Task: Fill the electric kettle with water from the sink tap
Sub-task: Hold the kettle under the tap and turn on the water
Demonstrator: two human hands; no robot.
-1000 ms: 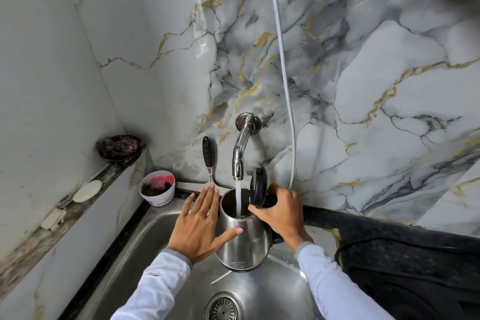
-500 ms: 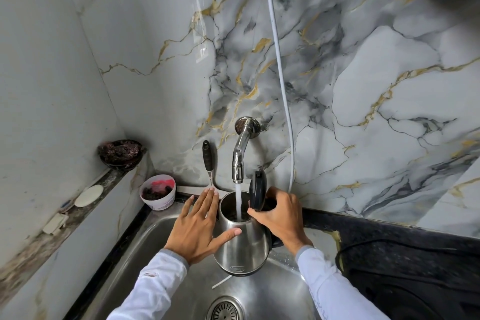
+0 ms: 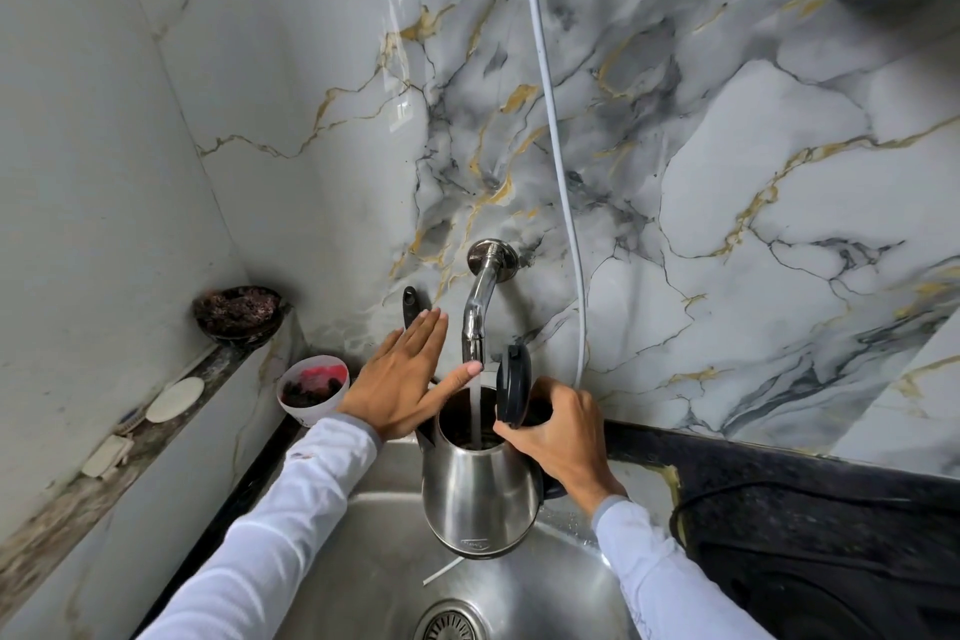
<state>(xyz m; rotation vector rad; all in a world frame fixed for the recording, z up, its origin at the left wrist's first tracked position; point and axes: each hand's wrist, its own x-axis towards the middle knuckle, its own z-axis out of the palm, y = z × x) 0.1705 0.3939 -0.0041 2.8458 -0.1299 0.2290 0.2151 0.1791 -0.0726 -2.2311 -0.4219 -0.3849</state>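
A steel electric kettle (image 3: 480, 496) hangs over the steel sink (image 3: 374, 572), held under the chrome wall tap (image 3: 478, 312). Its black lid (image 3: 513, 385) stands flipped up. A stream of water (image 3: 475, 411) runs from the spout into the kettle's mouth. My right hand (image 3: 558, 431) grips the kettle's black handle on its right side. My left hand (image 3: 405, 379) is lifted off the kettle, fingers spread, its thumb tip touching the spout's end just left of the stream.
A white cup (image 3: 311, 390) with red and dark contents stands at the sink's back left corner. A dark bowl (image 3: 238, 312) and soap pieces sit on the left ledge. A black-handled tool (image 3: 411, 304) leans on the wall. Black countertop (image 3: 779, 483) with a cable lies right; the drain (image 3: 451, 624) is below.
My left hand left the kettle's side and rose up toward the tap spout. The kettle stays under the running water, held by my right hand.
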